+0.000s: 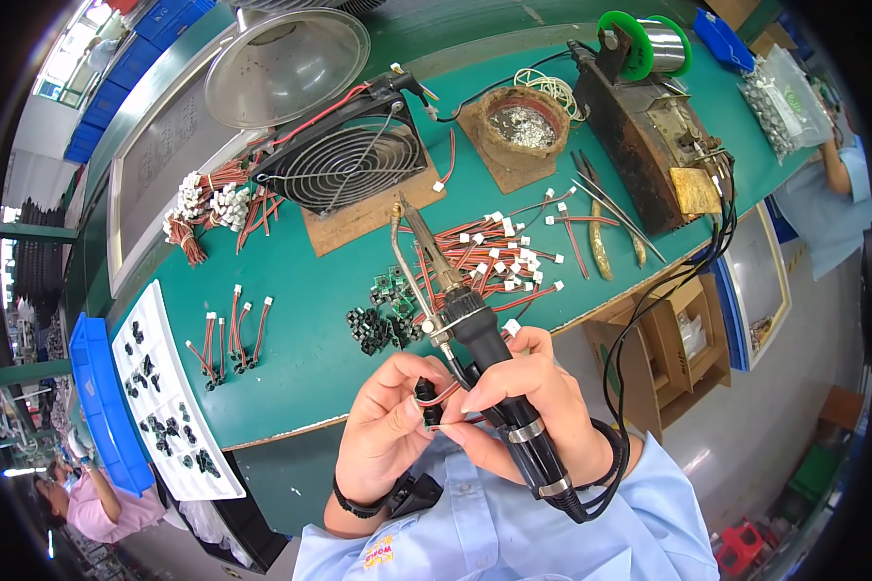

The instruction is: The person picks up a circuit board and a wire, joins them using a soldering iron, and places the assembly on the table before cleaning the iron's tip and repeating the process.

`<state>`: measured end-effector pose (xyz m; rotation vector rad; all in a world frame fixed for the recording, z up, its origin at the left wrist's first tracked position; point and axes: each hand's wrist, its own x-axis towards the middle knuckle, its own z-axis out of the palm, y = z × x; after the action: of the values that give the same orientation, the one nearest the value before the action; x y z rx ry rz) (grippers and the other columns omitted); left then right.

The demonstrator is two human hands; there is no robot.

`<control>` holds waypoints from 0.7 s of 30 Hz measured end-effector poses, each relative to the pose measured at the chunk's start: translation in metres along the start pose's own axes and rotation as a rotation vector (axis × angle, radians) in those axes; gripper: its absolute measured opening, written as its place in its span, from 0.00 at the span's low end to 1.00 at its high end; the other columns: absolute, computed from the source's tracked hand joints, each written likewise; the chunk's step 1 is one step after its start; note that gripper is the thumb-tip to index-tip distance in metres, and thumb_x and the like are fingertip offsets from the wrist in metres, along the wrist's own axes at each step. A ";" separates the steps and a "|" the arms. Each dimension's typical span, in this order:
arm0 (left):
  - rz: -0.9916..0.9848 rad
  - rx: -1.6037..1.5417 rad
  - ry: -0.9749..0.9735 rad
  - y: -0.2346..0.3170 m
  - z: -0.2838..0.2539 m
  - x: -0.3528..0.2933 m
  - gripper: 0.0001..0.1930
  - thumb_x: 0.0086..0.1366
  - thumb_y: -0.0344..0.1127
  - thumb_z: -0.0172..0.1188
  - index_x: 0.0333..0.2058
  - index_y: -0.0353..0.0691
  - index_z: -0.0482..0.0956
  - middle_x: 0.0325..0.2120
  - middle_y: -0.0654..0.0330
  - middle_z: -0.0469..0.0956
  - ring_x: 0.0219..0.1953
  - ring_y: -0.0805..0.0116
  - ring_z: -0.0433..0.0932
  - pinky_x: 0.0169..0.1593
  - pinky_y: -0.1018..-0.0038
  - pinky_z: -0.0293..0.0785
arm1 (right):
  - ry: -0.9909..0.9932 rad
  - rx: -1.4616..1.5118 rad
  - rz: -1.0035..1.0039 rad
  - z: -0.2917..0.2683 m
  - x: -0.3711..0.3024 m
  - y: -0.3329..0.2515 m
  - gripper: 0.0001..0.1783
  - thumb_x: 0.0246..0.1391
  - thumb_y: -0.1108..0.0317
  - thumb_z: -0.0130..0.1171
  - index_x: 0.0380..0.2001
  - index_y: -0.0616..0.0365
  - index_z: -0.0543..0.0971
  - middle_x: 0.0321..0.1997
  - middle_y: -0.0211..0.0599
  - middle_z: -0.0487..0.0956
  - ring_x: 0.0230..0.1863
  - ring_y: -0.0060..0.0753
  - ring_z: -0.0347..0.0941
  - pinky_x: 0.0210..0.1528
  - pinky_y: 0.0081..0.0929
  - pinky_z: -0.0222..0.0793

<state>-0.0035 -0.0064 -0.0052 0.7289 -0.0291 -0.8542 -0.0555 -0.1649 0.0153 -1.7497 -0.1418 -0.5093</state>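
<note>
My left hand point(378, 421) is closed, pinching a small black part point(425, 391) with a bit of green circuit board at its lower end. My right hand point(562, 412) is wrapped round a black soldering iron point(473, 324) with a thin solder feed tube point(409, 261) along its side. Its tip points away from me, over the bench. Between the right fingertips runs a red and black wire lead that meets the black part; a white connector point(512, 327) shows above those fingers. Just beyond lie a pile of leads point(494, 257) and small black-and-green boards point(383, 315).
A fan point(344, 160), a pot of solder dross point(523, 126) and a solder feeder with a green spool point(649, 46) stand at the back. Pliers point(596, 228) and tweezers point(620, 218) lie right. A white tray point(145, 334) of parts sits left. Black cables point(639, 320) hang beside my right arm.
</note>
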 end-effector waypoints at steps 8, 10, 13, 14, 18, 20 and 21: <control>0.074 0.032 -0.001 -0.001 0.002 0.001 0.14 0.62 0.36 0.57 0.41 0.36 0.67 0.35 0.57 0.68 0.38 0.70 0.70 0.41 0.76 0.66 | 0.015 -0.056 -0.017 0.000 -0.001 0.000 0.24 0.34 0.79 0.67 0.35 0.50 0.69 0.28 0.21 0.77 0.25 0.22 0.75 0.44 0.29 0.53; 0.081 0.033 -0.001 -0.002 0.001 0.001 0.14 0.61 0.36 0.57 0.41 0.36 0.67 0.35 0.58 0.68 0.38 0.70 0.70 0.41 0.76 0.66 | 0.046 -0.008 -0.026 0.002 -0.001 -0.001 0.21 0.34 0.81 0.63 0.34 0.52 0.70 0.32 0.22 0.76 0.26 0.23 0.72 0.39 0.29 0.52; 0.117 0.037 -0.030 -0.001 0.000 0.002 0.13 0.61 0.36 0.57 0.41 0.37 0.67 0.34 0.58 0.68 0.37 0.71 0.69 0.41 0.76 0.66 | 0.041 -0.015 -0.020 0.002 0.000 -0.003 0.21 0.34 0.81 0.63 0.34 0.52 0.70 0.32 0.21 0.76 0.26 0.23 0.72 0.39 0.29 0.53; 0.117 0.037 -0.030 -0.001 0.000 0.002 0.13 0.61 0.36 0.57 0.41 0.37 0.67 0.34 0.58 0.68 0.37 0.71 0.69 0.41 0.76 0.66 | 0.039 -0.019 -0.017 0.002 0.000 -0.003 0.21 0.34 0.81 0.63 0.34 0.52 0.70 0.32 0.21 0.76 0.26 0.23 0.71 0.39 0.29 0.53; 0.144 0.066 -0.024 -0.002 0.001 0.003 0.13 0.61 0.36 0.58 0.40 0.37 0.67 0.33 0.58 0.67 0.36 0.72 0.68 0.40 0.77 0.65 | 0.049 -0.027 -0.018 0.003 0.000 -0.003 0.21 0.34 0.81 0.63 0.34 0.52 0.70 0.31 0.20 0.76 0.25 0.22 0.71 0.38 0.29 0.53; 0.136 0.067 -0.014 -0.001 0.002 0.002 0.13 0.61 0.36 0.58 0.40 0.37 0.67 0.33 0.58 0.68 0.36 0.72 0.68 0.40 0.77 0.65 | 0.048 -0.032 -0.023 0.003 0.001 -0.003 0.21 0.34 0.81 0.63 0.34 0.52 0.70 0.30 0.20 0.76 0.25 0.22 0.71 0.38 0.29 0.53; 0.132 0.069 -0.009 -0.001 0.002 0.002 0.13 0.61 0.36 0.58 0.40 0.37 0.67 0.33 0.58 0.68 0.35 0.72 0.68 0.40 0.77 0.65 | 0.045 -0.036 -0.028 0.003 0.001 -0.002 0.21 0.34 0.81 0.63 0.34 0.52 0.71 0.30 0.20 0.75 0.25 0.22 0.71 0.38 0.29 0.53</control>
<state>-0.0035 -0.0092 -0.0051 0.7789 -0.1136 -0.7329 -0.0546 -0.1619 0.0174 -1.7723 -0.1259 -0.5749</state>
